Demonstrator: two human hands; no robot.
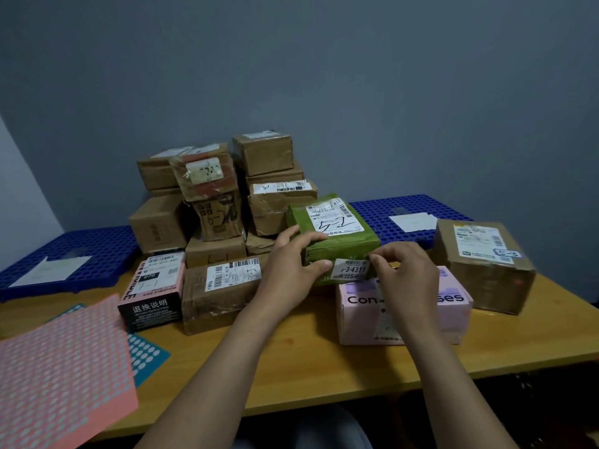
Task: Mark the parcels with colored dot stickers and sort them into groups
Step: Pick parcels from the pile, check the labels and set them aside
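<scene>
- Green wrapping covers the parcel [337, 234] that both hands hold, raised a little above the desk [291, 351] and tilted so its white shipping label, with a handwritten mark on it, faces up.
- The left hand [288, 267] grips the parcel's near left corner: its fingers [308, 238] curl over the top edge and the thumb presses the front face.
- The right hand [405, 273] has its fingers [382, 256] pressed together, pinching at the right end of a small white printed tag [351, 270] on the parcel's front face; whether they hold a dot sticker I cannot tell.
- Just beneath the right hand lies a pink box [453, 315] with dark lettering, partly hidden by the wrist.
- Right of it stands a brown carton [486, 270] with a label and a blue scribble.
- Left of the left hand lies a long taped brown carton [217, 293] with a barcode label, and beside that a pink-and-black box [152, 290].
- Behind them a stack of brown parcels [220, 196] rises against the grey wall.
- At the near left of the desk lies a pink sheet of dot stickers [64, 367], overlapping a teal sheet [149, 354].
- Two blue perforated trays sit at the back, the left tray [107, 251] and the right tray [382, 218], each bearing a white paper.
</scene>
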